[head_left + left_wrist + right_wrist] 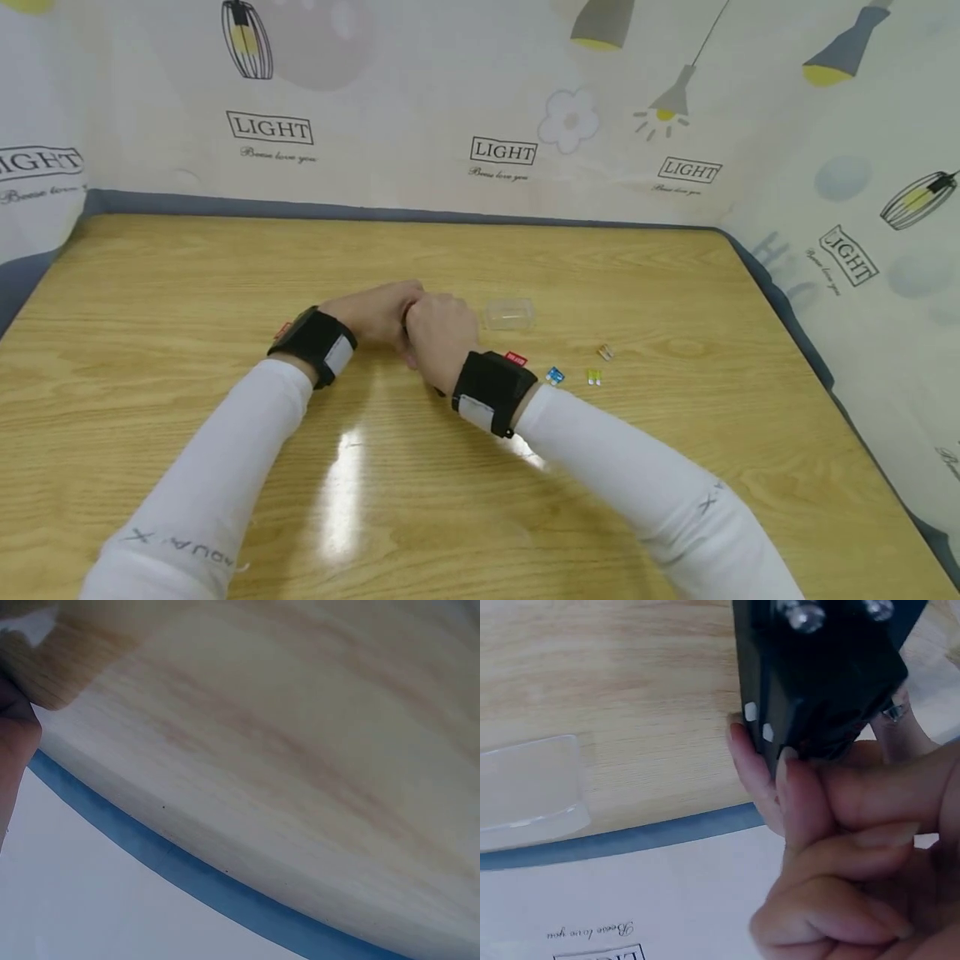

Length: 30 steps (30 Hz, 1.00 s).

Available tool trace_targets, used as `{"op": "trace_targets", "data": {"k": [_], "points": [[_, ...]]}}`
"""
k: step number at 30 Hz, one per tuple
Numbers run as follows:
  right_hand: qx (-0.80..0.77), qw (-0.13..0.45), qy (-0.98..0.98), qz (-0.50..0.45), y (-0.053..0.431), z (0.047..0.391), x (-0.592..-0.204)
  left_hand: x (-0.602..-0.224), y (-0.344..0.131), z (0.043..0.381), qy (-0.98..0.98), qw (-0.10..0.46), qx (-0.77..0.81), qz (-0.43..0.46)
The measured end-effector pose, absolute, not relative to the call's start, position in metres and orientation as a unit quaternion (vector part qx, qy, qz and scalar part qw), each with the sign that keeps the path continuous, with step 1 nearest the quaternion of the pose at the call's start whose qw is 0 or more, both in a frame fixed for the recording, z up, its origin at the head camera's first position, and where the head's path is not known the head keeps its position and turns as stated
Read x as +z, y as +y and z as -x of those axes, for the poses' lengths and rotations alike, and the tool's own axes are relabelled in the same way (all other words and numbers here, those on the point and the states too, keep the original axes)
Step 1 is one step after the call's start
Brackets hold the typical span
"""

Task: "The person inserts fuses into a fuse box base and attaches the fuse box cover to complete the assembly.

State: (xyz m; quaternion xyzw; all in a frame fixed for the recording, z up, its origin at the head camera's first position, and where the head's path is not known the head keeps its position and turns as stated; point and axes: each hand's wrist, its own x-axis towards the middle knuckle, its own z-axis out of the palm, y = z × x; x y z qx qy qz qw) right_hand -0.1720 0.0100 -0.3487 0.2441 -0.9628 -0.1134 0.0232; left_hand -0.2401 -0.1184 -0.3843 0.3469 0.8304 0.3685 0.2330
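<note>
"One black block (829,690), held up over the table (420,500). Which step is this?"

"Close finger work at the block's end, I'd judge: the left hand (381,310) steadies it while the right hand (444,335) works there."

"How is it gripped?"

"The left fingers curve about it. The right thumb and forefinger are pinched closed at its end, thumb tip against the edge, the other fingers folded in. I can't tell whether something small is caught in that pinch."

"And where is it?"

"Between the hands, about midway between the table's left and right edges, toward the far edge. From above the hands mostly cover it."

"What would the next move call for?"

"My guess: a firm left hold and small, careful pressure from the right fingertips, without letting the block twist."

"How does it look?"

"Dark, angular, straight-sided, with shiny metal knobs (805,616) and two small white marks (751,712) along one side. Its end is too shadowed to read."

"Anything nearby?"

"A clear container (510,315) just beside the right hand, and blue (555,376), yellow (594,377) and orange (605,352) bits toward the table's right edge."
</note>
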Motion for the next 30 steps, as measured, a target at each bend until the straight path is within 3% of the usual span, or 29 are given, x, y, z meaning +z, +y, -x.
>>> {"op": "trace_targets", "data": {"k": [11, 16, 22, 30], "points": [[-0.233, 0.108, -0.929, -0.266, 0.006, 0.162, -0.36, -0.382, -0.121, 0.235, 0.867, 0.186, 0.3, -0.351], [-0.171, 0.077, -0.94, -0.286, 0.014, 0.165, -0.356, -0.381, -0.12, 0.235, 0.861, 0.206, 0.323, -0.336], [0.095, -0.018, -0.959, -0.268, 0.037, 0.179, -0.352, -0.379, -0.122, 0.234, 0.854, 0.235, 0.341, -0.314], [0.201, 0.001, -0.942, -0.27, 0.057, 0.185, -0.36, -0.38, -0.119, 0.234, 0.846, 0.229, 0.345, -0.336]]}}
